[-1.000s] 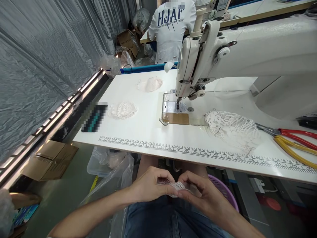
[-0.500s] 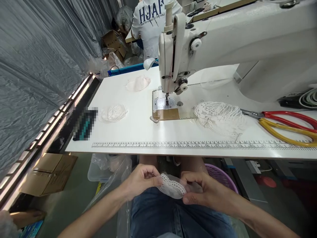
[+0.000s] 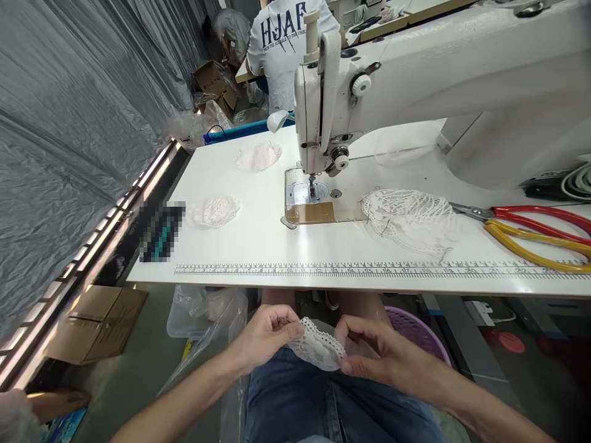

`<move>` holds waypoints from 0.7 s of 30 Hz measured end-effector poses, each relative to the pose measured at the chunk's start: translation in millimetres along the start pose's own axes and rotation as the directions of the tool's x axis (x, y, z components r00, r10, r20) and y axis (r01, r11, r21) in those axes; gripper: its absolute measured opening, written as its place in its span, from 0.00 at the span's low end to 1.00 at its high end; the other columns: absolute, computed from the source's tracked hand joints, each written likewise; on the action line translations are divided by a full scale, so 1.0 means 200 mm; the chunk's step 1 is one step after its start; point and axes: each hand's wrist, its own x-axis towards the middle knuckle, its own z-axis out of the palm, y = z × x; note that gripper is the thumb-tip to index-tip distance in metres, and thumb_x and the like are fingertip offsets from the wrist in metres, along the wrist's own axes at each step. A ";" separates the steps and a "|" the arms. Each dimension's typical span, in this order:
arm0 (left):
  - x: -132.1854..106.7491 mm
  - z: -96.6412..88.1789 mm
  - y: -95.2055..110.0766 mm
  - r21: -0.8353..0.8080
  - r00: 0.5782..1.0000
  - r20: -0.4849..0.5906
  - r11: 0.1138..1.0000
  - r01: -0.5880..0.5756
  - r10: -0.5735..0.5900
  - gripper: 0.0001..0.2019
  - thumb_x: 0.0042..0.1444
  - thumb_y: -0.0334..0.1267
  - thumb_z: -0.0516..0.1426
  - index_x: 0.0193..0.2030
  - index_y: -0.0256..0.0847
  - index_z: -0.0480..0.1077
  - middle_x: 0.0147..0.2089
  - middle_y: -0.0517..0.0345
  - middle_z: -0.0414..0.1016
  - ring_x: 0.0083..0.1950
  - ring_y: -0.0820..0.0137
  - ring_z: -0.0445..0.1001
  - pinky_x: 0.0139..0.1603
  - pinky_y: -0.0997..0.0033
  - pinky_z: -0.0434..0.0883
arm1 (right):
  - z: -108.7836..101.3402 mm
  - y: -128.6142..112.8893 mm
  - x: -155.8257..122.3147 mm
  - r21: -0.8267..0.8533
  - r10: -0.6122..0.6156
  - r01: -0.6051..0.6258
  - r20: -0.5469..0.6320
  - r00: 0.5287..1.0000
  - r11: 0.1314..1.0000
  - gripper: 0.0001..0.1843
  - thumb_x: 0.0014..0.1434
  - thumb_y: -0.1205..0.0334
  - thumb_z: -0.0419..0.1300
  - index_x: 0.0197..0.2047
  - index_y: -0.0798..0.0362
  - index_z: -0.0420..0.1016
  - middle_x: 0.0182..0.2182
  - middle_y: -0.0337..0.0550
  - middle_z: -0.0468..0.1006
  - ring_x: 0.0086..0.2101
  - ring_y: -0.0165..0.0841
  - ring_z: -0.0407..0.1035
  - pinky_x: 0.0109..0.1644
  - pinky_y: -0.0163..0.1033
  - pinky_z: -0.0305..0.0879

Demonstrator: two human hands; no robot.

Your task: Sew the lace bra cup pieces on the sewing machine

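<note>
Over my lap, a small white lace piece [image 3: 320, 348] with a scalloped, holed edge is stretched between my two hands. My left hand [image 3: 272, 335] pinches its left end between thumb and fingers. On the other end, my right hand [image 3: 369, 351] grips the lace with thumb below and fingers above; some sheer fabric shows at that hand. Both hands are below the front edge of the white sewing table [image 3: 258, 252]. On the table, a lace pile [image 3: 409, 215] lies right of the needle, touching the tips of the red-and-yellow-handled scissors [image 3: 530, 224].
A white sewing machine [image 3: 323, 104] stands over the table, its presser foot [image 3: 313, 184] near the middle. Two other lace pieces, one nearer [image 3: 219, 211] and one farther [image 3: 261, 157], lie left. A purple basket [image 3: 420, 332] is under the table. A person [image 3: 281, 55] sits beyond.
The lace between my hands has tilted, so more of its patterned face shows. My hands keep their hold with little movement. The whole view has shifted slightly.
</note>
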 end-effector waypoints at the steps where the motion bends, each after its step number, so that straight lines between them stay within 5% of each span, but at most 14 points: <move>1: 0.00 0.00 0.01 0.002 1.000 0.004 1.000 0.000 0.000 0.21 0.49 0.52 0.61 0.29 0.30 0.69 0.27 0.55 0.70 0.30 0.74 0.66 0.33 0.74 0.64 | 0.00 0.00 0.00 -0.001 -0.004 0.004 0.006 1.000 1.000 0.12 0.57 0.52 0.60 0.33 0.53 0.68 0.29 0.35 0.66 0.32 0.29 0.60 0.35 0.31 0.56; 10: -0.01 -0.02 0.00 0.078 0.998 0.045 0.996 -0.036 0.032 0.18 0.52 0.50 0.60 0.30 0.31 0.70 0.28 0.56 0.70 0.31 0.74 0.65 0.33 0.76 0.63 | 0.03 0.02 0.03 0.048 0.029 -0.031 0.026 0.999 0.998 0.17 0.57 0.50 0.60 0.26 0.55 0.67 0.24 0.34 0.59 0.28 0.27 0.51 0.31 0.33 0.47; 21: -0.01 0.02 -0.02 0.025 0.998 0.025 0.998 -0.065 0.064 0.16 0.52 0.47 0.59 0.30 0.32 0.70 0.27 0.57 0.69 0.29 0.75 0.64 0.30 0.77 0.61 | 0.02 0.04 0.01 -0.041 0.009 -0.010 -0.043 0.999 0.999 0.14 0.56 0.52 0.60 0.26 0.53 0.67 0.27 0.35 0.64 0.31 0.30 0.58 0.35 0.33 0.53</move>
